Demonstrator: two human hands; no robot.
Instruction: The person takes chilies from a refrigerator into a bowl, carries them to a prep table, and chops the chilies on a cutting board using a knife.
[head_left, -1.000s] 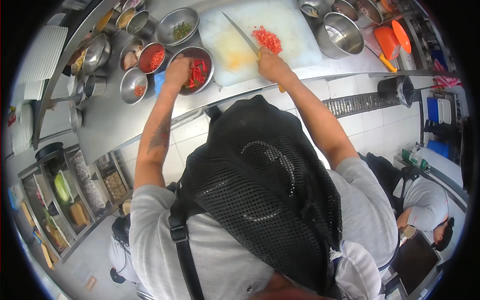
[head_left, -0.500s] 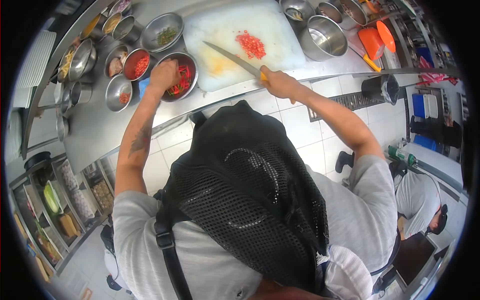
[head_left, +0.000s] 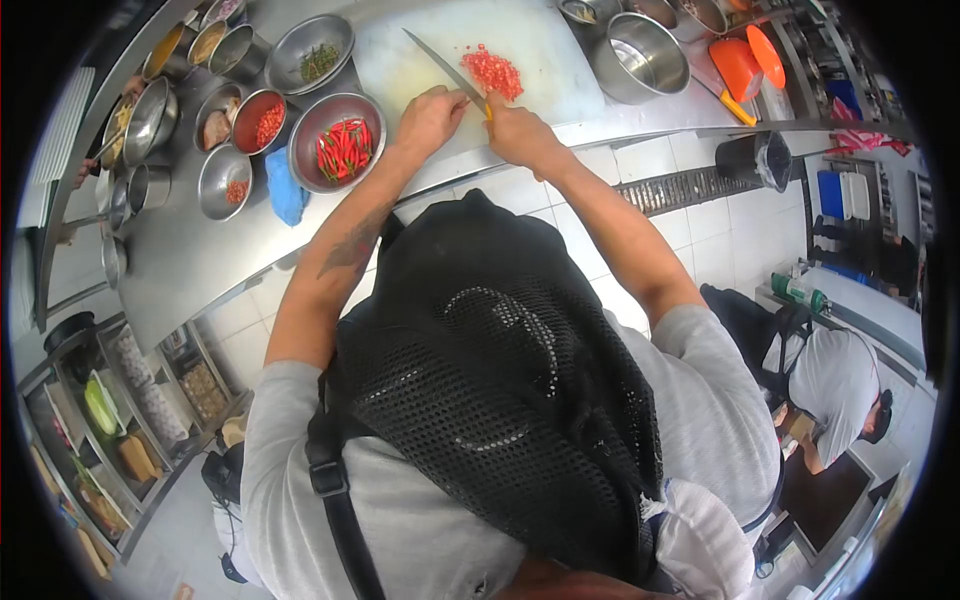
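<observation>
My right hand (head_left: pixel 520 134) grips the yellow handle of a long knife (head_left: pixel 445 67), its blade slanting over the white cutting board (head_left: pixel 392 62) toward the far left. Close to the blade, my left hand (head_left: pixel 430 120) is closed at the board's near edge; whatever its fingers hold is hidden. Chopped red chilies (head_left: pixel 492 72) lie in a small heap on the board, just beyond my right hand. Left of the board stands a metal bowl (head_left: pixel 299 168) of whole red chilies (head_left: pixel 345 150).
A blue cloth (head_left: pixel 286 188) lies beside the chili bowl. Several metal bowls and pots cluster at left, including one with green pieces (head_left: pixel 319 63). A large steel pot (head_left: pixel 643 62) and an orange container (head_left: pixel 735 72) stand at right. Another person (head_left: pixel 832 385) works behind at right.
My left hand has left the chili bowl and moved right to the board, beside the knife. My right hand has drawn slightly left, the blade turning steeper.
</observation>
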